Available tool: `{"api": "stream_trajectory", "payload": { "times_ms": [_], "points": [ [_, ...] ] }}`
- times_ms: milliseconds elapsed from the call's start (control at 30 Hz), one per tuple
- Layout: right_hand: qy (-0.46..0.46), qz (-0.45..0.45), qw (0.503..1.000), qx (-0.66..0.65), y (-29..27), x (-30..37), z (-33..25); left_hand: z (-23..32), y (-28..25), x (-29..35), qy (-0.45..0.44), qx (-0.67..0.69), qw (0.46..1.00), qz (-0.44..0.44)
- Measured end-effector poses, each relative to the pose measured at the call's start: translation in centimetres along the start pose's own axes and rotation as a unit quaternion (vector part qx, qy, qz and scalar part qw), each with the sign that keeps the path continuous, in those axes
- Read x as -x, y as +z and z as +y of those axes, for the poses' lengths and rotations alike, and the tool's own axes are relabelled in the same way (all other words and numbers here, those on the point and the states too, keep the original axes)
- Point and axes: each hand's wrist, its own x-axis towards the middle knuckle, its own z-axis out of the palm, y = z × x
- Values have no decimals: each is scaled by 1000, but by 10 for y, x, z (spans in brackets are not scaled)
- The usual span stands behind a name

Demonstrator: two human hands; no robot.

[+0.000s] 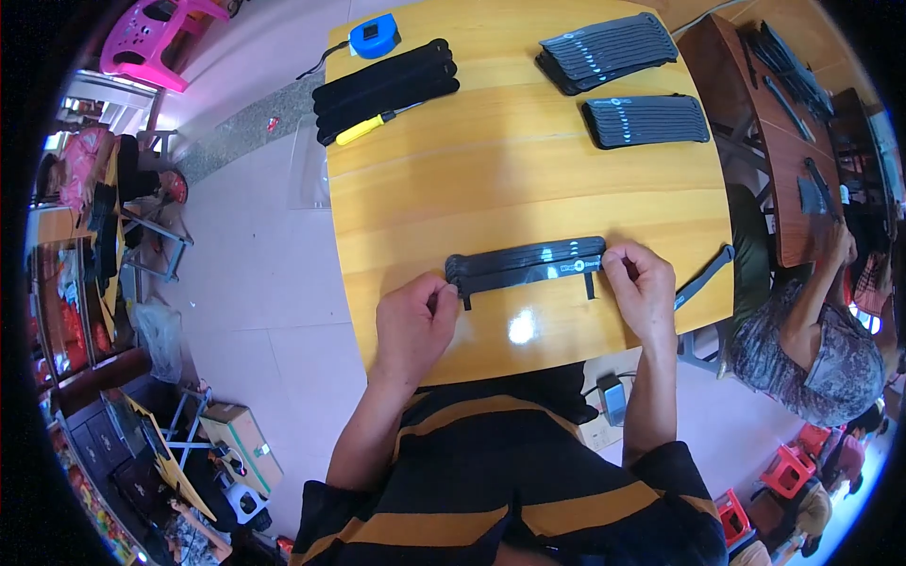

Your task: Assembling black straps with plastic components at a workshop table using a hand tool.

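Both of my hands are at a small stack of flat black straps [524,269] with rounded ends, lying lengthwise near the table's front edge. My left hand [415,321] pinches its left end between thumb and curled fingers. At the opposite end, my right hand [644,288] is closed with thumb and forefinger against the straps. Two short dark tabs stick out below the stack, one near each end. A single black strap [706,276] lies apart, just right of my right hand, at the table's right edge.
On the wooden table [453,189], two piles of black straps [609,52] [646,123] sit far right. Black fabric strips [387,90], a yellow-handled tool [363,129] and a blue tape measure [374,36] lie far left. Another person [812,349] works at a brown table [779,141] to the right.
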Motion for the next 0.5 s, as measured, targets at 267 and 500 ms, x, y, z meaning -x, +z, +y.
{"api": "stream_trajectory", "payload": {
  "times_ms": [267,500],
  "points": [
    [-5,0,1000,14,-1,0,-3,1,2,-1,-5,-17,1000,0],
    [-5,2,1000,20,1,-1,-5,2,1,-2,-5,-39,999,6]
  ]
}}
